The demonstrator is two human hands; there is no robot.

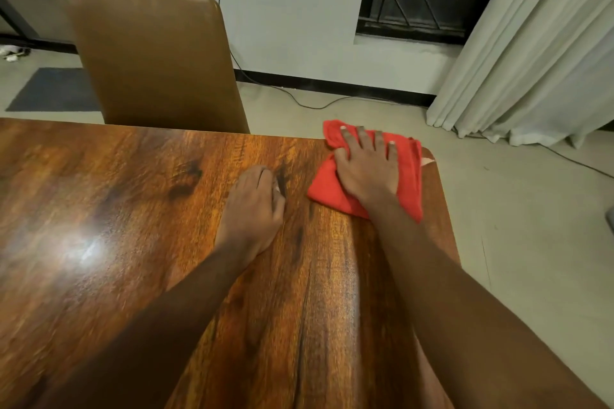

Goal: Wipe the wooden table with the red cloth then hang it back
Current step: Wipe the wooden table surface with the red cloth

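The right grip (365, 171) lies flat, fingers spread apart, pressing the red cloth (327, 191) onto the far right corner of the tabletop (133, 209). The left grip (254, 206) rests beside it, loosely curled, holding nothing. Wiping well likely needs even palm pressure and overlapping strokes along the grain.

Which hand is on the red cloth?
The right hand, spread flat on the red cloth; the left hand rests on the bare wooden table.
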